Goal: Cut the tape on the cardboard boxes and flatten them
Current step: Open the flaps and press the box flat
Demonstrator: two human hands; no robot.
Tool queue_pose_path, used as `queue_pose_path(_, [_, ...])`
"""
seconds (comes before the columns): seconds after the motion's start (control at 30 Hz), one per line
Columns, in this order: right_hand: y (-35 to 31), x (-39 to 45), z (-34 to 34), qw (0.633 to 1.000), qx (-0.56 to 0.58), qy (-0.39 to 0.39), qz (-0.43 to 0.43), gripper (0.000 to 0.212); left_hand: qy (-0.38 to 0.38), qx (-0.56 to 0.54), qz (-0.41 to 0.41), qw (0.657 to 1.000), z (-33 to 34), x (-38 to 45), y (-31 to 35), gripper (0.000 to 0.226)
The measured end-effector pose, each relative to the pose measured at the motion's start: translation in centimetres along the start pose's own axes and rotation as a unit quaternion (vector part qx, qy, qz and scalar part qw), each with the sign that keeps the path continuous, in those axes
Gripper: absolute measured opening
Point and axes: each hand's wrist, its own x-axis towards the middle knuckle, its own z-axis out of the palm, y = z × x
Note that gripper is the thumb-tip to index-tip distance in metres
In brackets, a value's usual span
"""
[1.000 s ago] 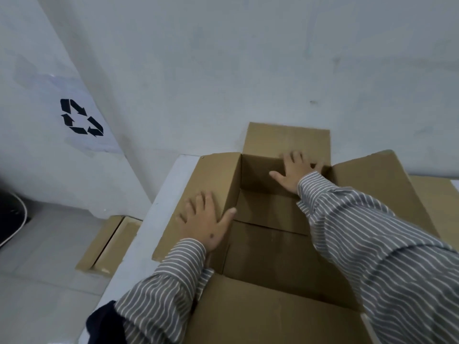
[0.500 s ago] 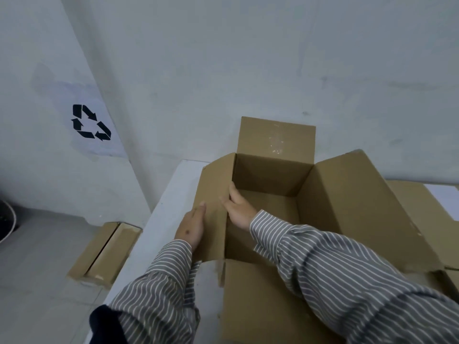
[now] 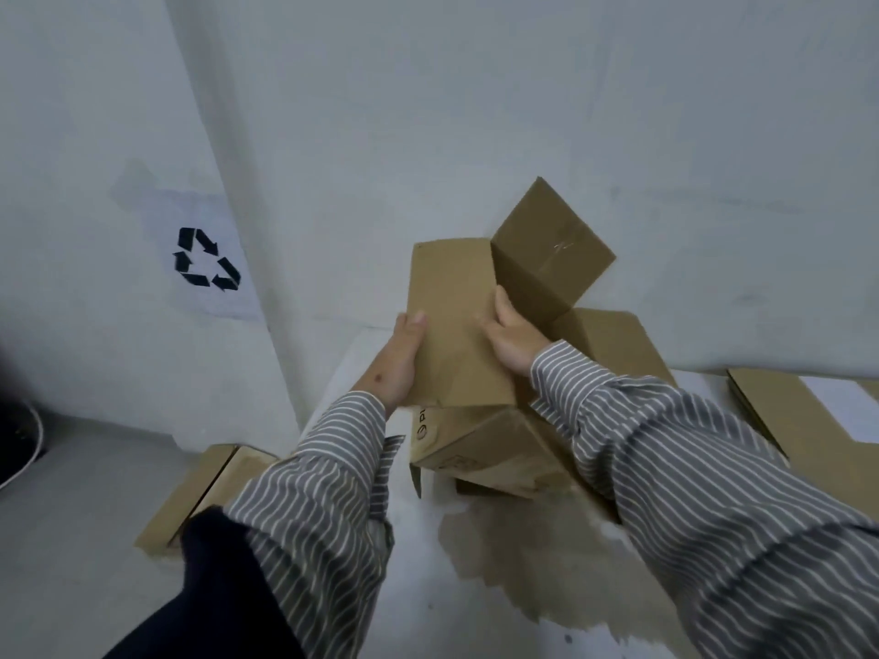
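Gripping brown cardboard box at frame centre, my left hand clasping its left edge, my right hand curled around the inner fold, white table below

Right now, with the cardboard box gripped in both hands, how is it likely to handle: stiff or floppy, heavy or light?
The cardboard box probably feels light: left hand and right hand hold it tilted up by one panel. Its panels look flat and stiff, but loose flaps angle off at the creases, so it likely hinges and skews. The bare cardboard looks matt, so probably not slippery.

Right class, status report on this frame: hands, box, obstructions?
Left hand, right hand gripping brown cardboard box, half collapsed. Flat cardboard sheet lies right. Nothing blocking.
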Motion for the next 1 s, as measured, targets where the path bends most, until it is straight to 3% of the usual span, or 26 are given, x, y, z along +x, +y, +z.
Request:
queue_pose_path(0.07, [0.6,-0.6,-1.3,0.993,-0.120,-0.012,-0.002,0.062,-0.012,-0.016,0.026,0.999,1.8,0.6,0.6,0.080])
queue_pose_path(0.17, [1.3,-2.3,-3.3,0.940,-0.340,-0.017,-0.027,0.059,-0.047,-0.025,0.058,0.997,4.9,1.7,2.0,0.076])
queue_pose_path(0.23, [1.5,-3.5,-4.4,0.912,-0.407,-0.007,-0.056,0.058,-0.075,-0.020,0.075,0.994,7.0,2.2,3.1,0.069])
queue_pose_path(0.37, [2.9,-4.8,-5.7,0.934,-0.353,0.016,-0.060,0.057,-0.100,-0.027,0.105,0.989,9.9,2.5,4.4,0.066])
queue_pose_path(0.47, [4.4,-4.8,-7.1,0.935,-0.349,0.037,-0.058,0.057,-0.051,-0.048,0.116,0.991,10.4,2.4,3.2,0.059])
queue_pose_path(0.63, [6.1,-5.1,-8.5,0.939,-0.335,0.054,-0.057,0.056,0.069,0.019,-0.087,0.994,9.9,3.6,-4.2,0.076])
queue_pose_path(0.7, [6.3,-5.2,-8.7,0.942,-0.326,0.058,-0.058,0.055,0.062,0.003,-0.164,0.984,10.1,3.5,-6.5,0.082])
queue_pose_path(0.8, [6.7,-5.3,-8.8,0.944,-0.316,0.067,-0.066,0.055,0.006,-0.104,-0.256,0.961,10.7,2.5,-8.0,0.087])
queue_pose_path(0.9, [7.1,-5.3,-9.0,0.951,-0.290,0.078,-0.071,0.053,0.024,-0.214,-0.284,0.934,10.8,2.5,-8.4,0.098])
queue_pose_path(1.0, [7.6,-5.3,-9.6,0.966,-0.224,0.107,-0.076,0.051,0.123,-0.216,-0.217,0.944,9.7,3.2,-7.3,0.094])
